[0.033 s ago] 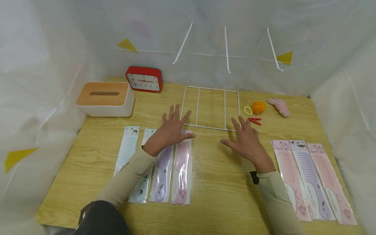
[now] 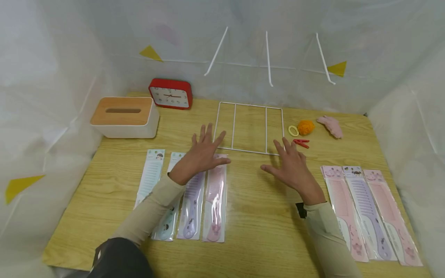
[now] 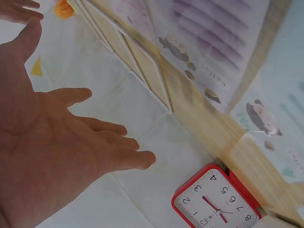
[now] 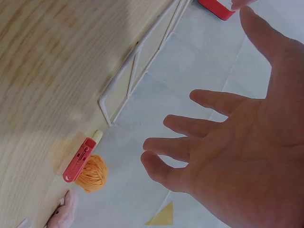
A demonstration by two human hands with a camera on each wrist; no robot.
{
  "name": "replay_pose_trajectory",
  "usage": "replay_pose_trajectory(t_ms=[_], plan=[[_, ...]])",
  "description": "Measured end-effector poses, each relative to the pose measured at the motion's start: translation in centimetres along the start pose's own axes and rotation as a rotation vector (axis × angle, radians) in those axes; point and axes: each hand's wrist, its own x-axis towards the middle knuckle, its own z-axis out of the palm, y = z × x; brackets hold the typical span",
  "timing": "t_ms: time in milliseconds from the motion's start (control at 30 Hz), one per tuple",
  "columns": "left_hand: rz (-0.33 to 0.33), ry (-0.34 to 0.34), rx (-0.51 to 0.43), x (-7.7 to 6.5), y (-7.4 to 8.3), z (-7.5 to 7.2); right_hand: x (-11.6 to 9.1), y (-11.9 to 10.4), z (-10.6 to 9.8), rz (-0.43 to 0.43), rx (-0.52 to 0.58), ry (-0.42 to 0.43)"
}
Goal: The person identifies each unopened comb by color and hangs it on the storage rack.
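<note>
- White sheeting [image 2: 389, 42] around back and sides, yellow patches [image 2: 151, 53] on it.
- Wood-look table [image 2: 260, 239], everything else below is on it except hands and hooks.
- Right comb row [image 2: 372, 216]: packaged, pink, purple, pink, side by side at the table's right, slightly slanted, well apart from the right fingertips.
- Left comb row [image 2: 214, 200]: packaged, pale green, purple, pink, left of centre. Left sleeve [image 2: 149, 210] and hand cover part, exact count unclear.
- White wire frame [image 2: 234, 126]: flat, back centre, beyond the left combs, two inner bars. In head view its front corners overlap both hands' fingers.
- Tissue box [image 2: 121, 119]: white, wood-look top with slot, back left.
- Left hand [image 2: 203, 150]: raised above the table, over the tops of the left combs, fingers wide, thumb out to the side.
- Right hand [image 2: 292, 166]: raised by the frame's front right corner, fingers wide, thumb pointing toward the left hand.
- White hooks [image 2: 268, 58]: three, jutting out at the back, above the frame.
- Red clock [image 2: 170, 94]: upright, just beside the tissue box.
- Soft pink thing [image 2: 332, 126]: back right, can't tell what.
- Orange yarn ball [image 2: 306, 127]: right of the frame.
- Red clip [image 2: 301, 143]: near the right fingertips.
- Yellow ring [image 2: 293, 131]: between frame and yarn.
</note>
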Motion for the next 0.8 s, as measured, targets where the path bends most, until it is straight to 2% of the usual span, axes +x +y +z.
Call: replay_pose_trajectory(t_ms=[167, 500, 667, 800], plan=[[0.004, -0.002, 0.015, 0.0, 0.0, -0.1, -0.1, 0.3, 0.2, 0.004, 0.002, -0.007], [0.018, -0.045, -0.037, 0.2, -1.0, -0.7, -0.5, 1.2, -0.4, -0.003, -0.032, -0.009], [0.085, -0.082, -0.113, 0.1, -1.0, -1.0, -1.9, 4.0, -1.9, -0.005, 0.038, -0.011], [0.121, -0.115, -0.113, 0.0, -1.1, -0.7, -3.6, 7.4, -3.1, -0.022, 0.046, -0.024]])
